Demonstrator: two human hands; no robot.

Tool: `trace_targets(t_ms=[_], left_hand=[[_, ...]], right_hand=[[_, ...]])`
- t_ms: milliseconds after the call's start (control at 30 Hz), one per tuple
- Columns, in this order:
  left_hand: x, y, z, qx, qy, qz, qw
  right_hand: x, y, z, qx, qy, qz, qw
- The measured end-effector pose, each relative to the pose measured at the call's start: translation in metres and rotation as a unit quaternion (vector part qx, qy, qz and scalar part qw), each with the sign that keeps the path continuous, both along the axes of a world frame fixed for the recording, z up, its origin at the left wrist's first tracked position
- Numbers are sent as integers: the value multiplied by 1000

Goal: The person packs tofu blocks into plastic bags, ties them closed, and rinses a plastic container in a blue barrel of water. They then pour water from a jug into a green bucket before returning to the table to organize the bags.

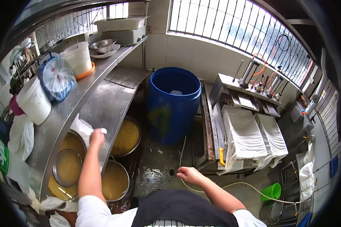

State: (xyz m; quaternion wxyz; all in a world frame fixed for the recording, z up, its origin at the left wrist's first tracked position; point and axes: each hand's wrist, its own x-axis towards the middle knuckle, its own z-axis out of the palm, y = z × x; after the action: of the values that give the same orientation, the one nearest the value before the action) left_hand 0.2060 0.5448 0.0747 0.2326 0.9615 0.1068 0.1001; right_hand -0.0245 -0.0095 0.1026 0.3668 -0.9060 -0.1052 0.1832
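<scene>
My left hand is closed on a white cloth at the steel counter, below the shelf. Beside that forearm, a round metal bowl sits in a larger pan of yellowish contents. Two more metal pots, one with yellow grains and one with cloudy liquid, stand under the counter's edge. My right hand hangs over the wet floor with its fingers curled; what they hold, if anything, is too small to make out. A pale hose runs on the floor close to it.
A big blue barrel stands ahead. At the right, cloth-covered blocks lie on a press table with a yellow handle. A green bucket is on the floor. Tubs and bags crowd the left shelf.
</scene>
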Motion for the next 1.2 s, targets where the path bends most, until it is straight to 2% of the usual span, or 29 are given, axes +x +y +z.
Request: trace_targets(t_ms=[33,100,133,267,400,433,467,533,567,600,633,667,700,767,800,867,900,933,967,1033,1067,1100,1167,1200], left_hand=[[-28,-41,22,44,-4,-35,998],[-61,-75,28,73,-16,-82,994],[-76,-90,35,68,-41,-74,994],[-111,-128,70,16,-119,-89,989],[-123,-150,117,1,-130,-161,978],[-124,-151,127,3,-133,-160,978],[-124,-151,136,7,-120,-183,976],[-119,-143,153,32,-109,-237,965],[-109,-122,152,-2,-52,-285,957],[-105,-115,151,-28,-134,-277,951],[-96,-110,150,-56,-217,-268,937],[-76,-91,125,-59,-230,-213,948],[-66,-88,103,68,-193,-73,976],[-43,-94,68,87,26,-43,995],[-24,-80,1,27,-10,-116,993],[-12,-98,-63,-53,115,-210,970],[-22,-134,-60,-41,178,-218,959],[-44,-167,-68,-146,80,-259,951],[-65,-204,-66,-167,57,-267,947],[-109,-264,-61,-192,3,-300,934],[-128,-291,-64,-296,41,-294,908],[-147,-316,-63,-395,87,-277,872],[-181,-364,-37,-428,167,-321,828],[-190,-389,-44,-452,226,-315,804]], right_hand=[[15,14,4,0,-2,-3,1000],[39,43,12,22,-21,53,998],[52,59,14,24,-19,50,998],[99,135,23,40,-72,165,983],[134,226,43,201,-34,137,969],[141,248,35,248,-93,103,959],[160,272,13,292,-232,124,920],[163,283,33,330,-365,139,860],[158,277,51,296,-154,86,939],[151,269,72,248,66,28,966],[148,261,73,248,61,22,966],[143,252,71,229,44,29,972],[132,244,66,211,31,33,976],[116,227,57,214,-20,47,976],[108,216,51,181,-43,66,980],[94,187,22,148,-108,72,981],[75,165,24,193,-105,45,974],[53,133,53,191,-28,20,981],[36,105,27,180,-84,22,980],[-13,46,0,175,-13,-29,984],[-37,18,-24,114,52,-48,991],[-77,-6,-25,132,0,-88,987],[-148,-51,-67,64,12,-151,986],[-187,-69,-70,27,10,-194,981]])
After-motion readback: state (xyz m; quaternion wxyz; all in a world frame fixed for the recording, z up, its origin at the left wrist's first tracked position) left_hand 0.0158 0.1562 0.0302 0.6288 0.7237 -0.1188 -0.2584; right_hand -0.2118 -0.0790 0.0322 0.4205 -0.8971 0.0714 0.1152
